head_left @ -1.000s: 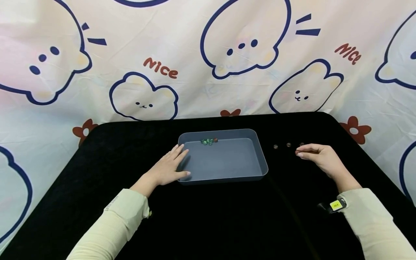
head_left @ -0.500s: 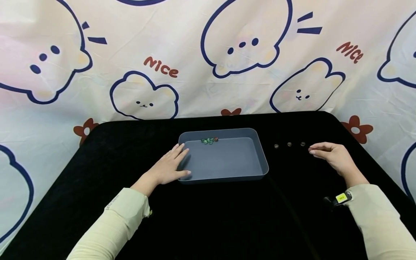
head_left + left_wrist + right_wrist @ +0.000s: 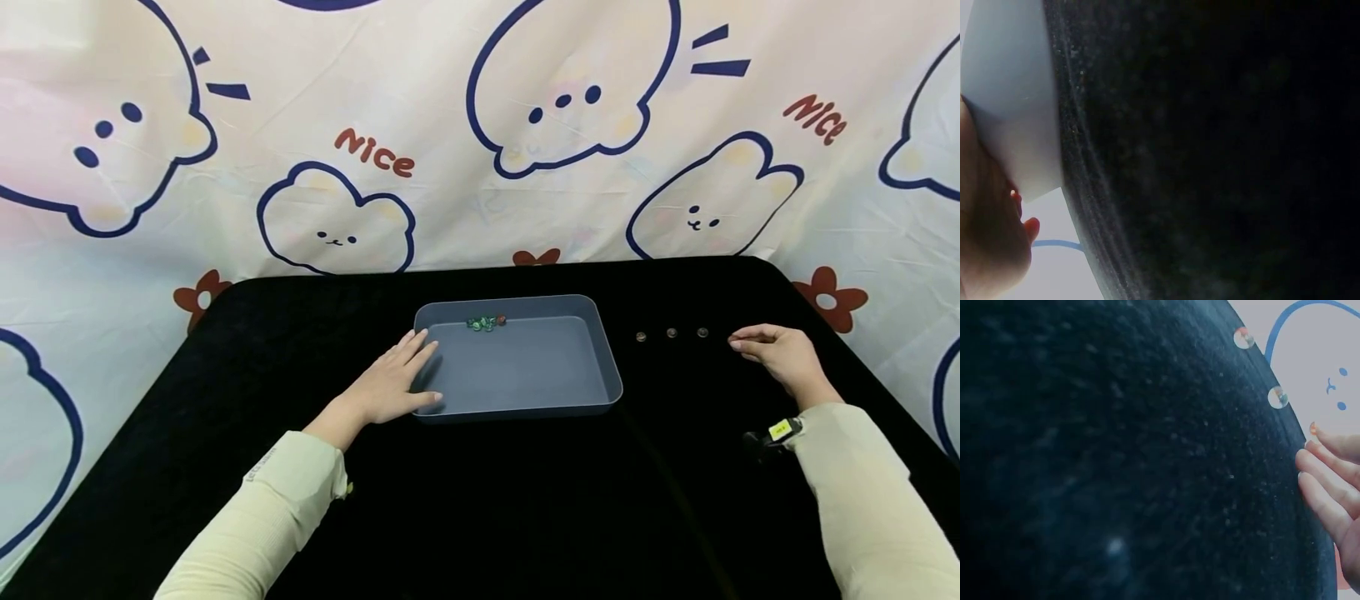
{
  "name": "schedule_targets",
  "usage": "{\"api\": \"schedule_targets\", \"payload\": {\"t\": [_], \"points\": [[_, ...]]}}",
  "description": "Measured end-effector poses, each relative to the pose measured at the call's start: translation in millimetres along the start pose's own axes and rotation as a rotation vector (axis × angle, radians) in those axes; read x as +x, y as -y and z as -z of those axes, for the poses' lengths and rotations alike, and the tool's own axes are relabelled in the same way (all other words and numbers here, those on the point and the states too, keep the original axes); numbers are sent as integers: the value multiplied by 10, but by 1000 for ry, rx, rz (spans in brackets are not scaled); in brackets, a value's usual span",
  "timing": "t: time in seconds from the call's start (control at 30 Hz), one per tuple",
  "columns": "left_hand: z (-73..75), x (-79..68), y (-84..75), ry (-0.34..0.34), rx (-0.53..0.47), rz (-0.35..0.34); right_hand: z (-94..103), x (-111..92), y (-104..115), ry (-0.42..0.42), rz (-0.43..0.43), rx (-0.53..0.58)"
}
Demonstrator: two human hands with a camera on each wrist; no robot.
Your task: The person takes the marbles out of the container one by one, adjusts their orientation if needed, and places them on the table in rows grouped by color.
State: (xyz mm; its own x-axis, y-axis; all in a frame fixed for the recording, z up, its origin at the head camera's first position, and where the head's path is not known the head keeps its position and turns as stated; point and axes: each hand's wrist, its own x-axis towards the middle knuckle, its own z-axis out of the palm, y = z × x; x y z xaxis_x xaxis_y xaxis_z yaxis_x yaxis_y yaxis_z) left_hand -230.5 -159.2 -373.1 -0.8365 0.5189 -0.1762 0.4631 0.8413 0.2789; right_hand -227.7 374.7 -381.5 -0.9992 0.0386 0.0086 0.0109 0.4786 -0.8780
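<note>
In the head view a grey-blue rectangular tray (image 3: 517,375) lies on the black cloth. Against its back wall, toward the left, sit several small green marbles (image 3: 481,323) and a reddish-brown marble (image 3: 502,320). My left hand (image 3: 386,383) rests with spread fingers over the tray's left rim. To the right of the tray, three clear glass marbles (image 3: 672,332) stand in a spaced row. Just right of that row, my right hand (image 3: 780,354) pinches a small reddish marble (image 3: 1314,429) between thumb and fingertips, low over the cloth. Fingers mostly cover this marble in the head view.
Black cloth (image 3: 480,508) covers the table, whose rounded far corners show. Behind it hangs a pale curtain (image 3: 450,225) with blue cartoon outlines. A small device with a yellow label (image 3: 781,430) sits at the right wrist.
My right hand has moved right, from in front of the rightmost marble in the row to beyond it, and that marble shows fully. The left hand and tray have stayed put.
</note>
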Motion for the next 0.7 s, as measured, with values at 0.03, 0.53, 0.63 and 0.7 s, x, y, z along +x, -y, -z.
{"api": "schedule_targets", "payload": {"t": [0.03,0.53,0.63,0.7], "points": [[-2,-1,1,1,1,1,10,15,3,3,-8,-20],[-4,-2,19,0,-17,-14,13,182,10,-96,50,-442],[-7,0,18,-5,-18,-19,-1,196,-9,-102,56,-455],[-9,2,19,-9,-19,-19,-6,202,-19,-100,60,-450]]}}
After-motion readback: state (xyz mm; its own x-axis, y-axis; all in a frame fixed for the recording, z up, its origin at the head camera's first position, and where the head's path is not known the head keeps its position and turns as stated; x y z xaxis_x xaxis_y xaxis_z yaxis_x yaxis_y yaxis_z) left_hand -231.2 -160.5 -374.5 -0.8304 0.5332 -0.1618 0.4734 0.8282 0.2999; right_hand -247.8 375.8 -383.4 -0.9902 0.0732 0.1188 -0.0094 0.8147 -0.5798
